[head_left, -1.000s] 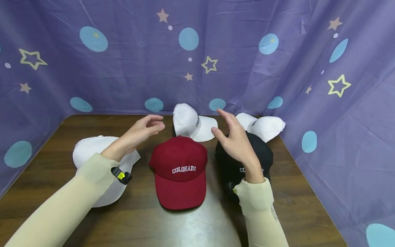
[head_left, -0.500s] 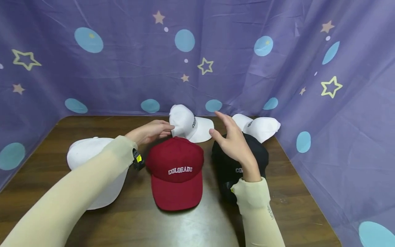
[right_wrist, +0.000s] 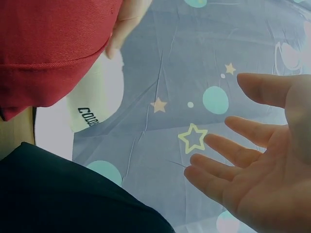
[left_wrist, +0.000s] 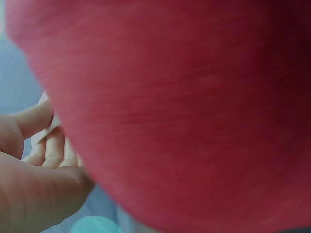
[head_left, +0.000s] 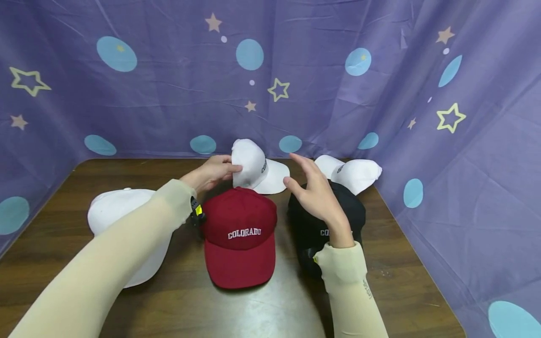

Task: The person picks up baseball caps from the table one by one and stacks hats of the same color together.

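Note:
A white baseball cap (head_left: 249,162) stands at the back middle of the table, its brim to the right. My left hand (head_left: 213,171) pinches its rear edge, thumb on the near side; in the left wrist view, fingers (left_wrist: 53,150) curl behind a white edge. Close in front sits a red cap (head_left: 241,218) lettered COLORADO, which fills most of that wrist view. Above a black cap (head_left: 351,206) hovers my right hand (head_left: 319,195), fingers spread and holding nothing. The right wrist view shows the same right hand (right_wrist: 257,160) with its palm bare.
Another white cap (head_left: 357,173) lies at the back right. A larger white cap (head_left: 118,206) is at the left, partly hidden under my left sleeve. Behind the wooden table (head_left: 262,312) hangs a purple curtain (head_left: 177,94) with stars and dots.
My left hand has reached forward and right, from above the left white cap to the back middle one, and taken its rear edge. The right hand stays nearly in place; the view shifts slightly.

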Available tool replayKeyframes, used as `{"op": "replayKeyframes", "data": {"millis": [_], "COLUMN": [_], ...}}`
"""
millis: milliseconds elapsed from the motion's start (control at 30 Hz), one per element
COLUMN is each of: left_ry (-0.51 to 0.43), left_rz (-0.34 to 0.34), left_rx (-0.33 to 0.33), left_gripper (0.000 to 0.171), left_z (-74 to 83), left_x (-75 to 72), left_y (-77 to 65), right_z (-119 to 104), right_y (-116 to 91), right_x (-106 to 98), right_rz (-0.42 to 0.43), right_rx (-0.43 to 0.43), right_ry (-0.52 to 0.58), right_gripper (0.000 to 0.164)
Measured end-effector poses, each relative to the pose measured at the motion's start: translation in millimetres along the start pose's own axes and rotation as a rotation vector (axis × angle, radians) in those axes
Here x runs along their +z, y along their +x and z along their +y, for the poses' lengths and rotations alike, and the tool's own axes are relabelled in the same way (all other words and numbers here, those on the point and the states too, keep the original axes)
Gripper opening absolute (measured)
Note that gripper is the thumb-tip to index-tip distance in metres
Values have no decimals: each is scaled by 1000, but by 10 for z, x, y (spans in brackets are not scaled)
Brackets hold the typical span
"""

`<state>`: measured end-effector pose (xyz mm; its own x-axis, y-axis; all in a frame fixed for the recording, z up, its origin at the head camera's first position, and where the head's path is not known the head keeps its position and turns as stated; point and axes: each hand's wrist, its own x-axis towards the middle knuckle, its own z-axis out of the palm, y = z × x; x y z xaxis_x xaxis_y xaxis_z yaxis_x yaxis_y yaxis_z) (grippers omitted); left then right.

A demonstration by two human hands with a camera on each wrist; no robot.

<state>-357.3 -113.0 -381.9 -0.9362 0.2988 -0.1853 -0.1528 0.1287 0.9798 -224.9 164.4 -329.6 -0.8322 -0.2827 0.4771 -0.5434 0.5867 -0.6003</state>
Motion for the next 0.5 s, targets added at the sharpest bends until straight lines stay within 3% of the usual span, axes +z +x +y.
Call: {"op": "replayKeyframes", "data": {"millis": [233, 500], "left_ry": [213, 299], "left_rz": [139, 221], "left_rx": [200, 379], "left_gripper": [23, 22], "left_z": [270, 621], "left_x": [-33, -66], "left_y": [-85, -291], "right_z": [6, 42], "right_y": [7, -3], "right_x": [5, -17], "right_rz": [-15, -17], "right_rx": [-4, 9], "right_ry": [13, 17], "right_gripper": [54, 54]}}
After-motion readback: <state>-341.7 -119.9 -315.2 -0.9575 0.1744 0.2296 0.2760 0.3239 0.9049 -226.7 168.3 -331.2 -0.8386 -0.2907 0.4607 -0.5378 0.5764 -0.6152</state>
